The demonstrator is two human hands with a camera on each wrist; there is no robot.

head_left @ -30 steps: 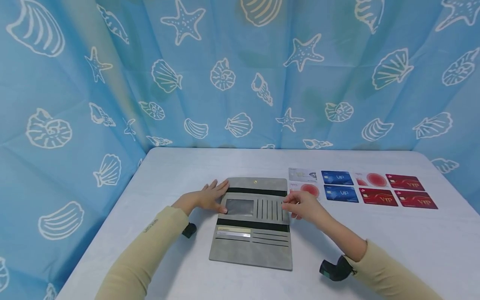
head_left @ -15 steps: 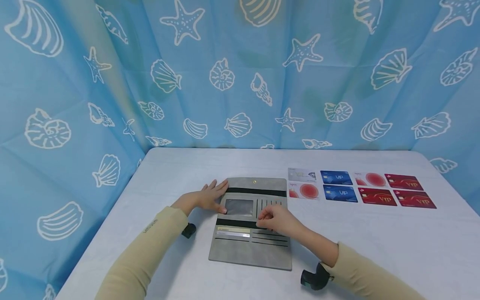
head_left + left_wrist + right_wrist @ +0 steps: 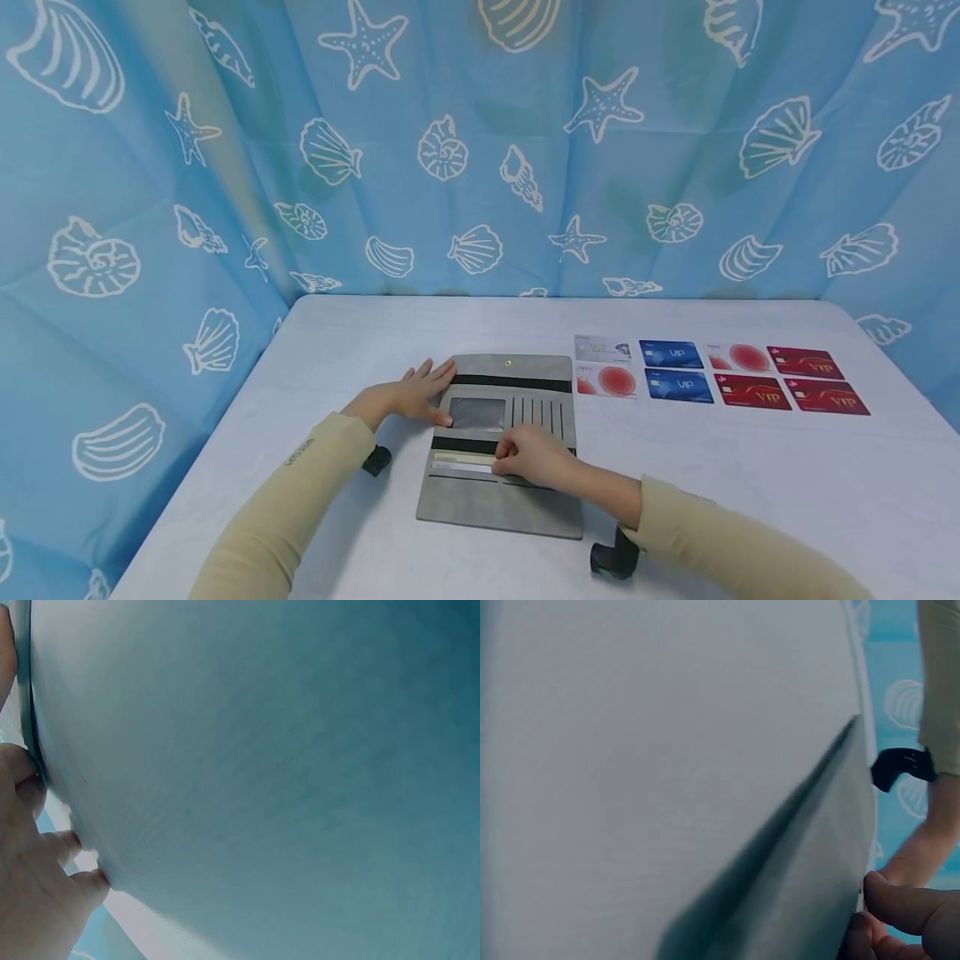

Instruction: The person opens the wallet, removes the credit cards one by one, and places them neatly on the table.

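Observation:
A grey wallet (image 3: 480,507) lies unfolded on the white table, with a clear window (image 3: 477,413) and rows of slots. Two cards (image 3: 463,463), one yellowish and one silvery white, show as strips in its lower left slots. My left hand (image 3: 408,396) rests spread at the wallet's upper left edge, thumb beside the window; fingers (image 3: 91,885) show in the left wrist view. Over the lower half, my right hand (image 3: 536,457) has curled fingers, with thumb and index pinching at the right end of the strips. The right palm hides the lower right slots.
To the right of the wallet lie several cards in two rows: white ones (image 3: 602,348), blue VIP cards (image 3: 671,354) and red VIP cards (image 3: 806,362). A blue shell-print curtain (image 3: 465,167) hangs behind and to the left. Black wrist cameras (image 3: 615,557) sit under the sleeves.
My right hand has moved left and toward me, from the wallet's right edge across the slots to the strips in the lower half. The left hand stays in place.

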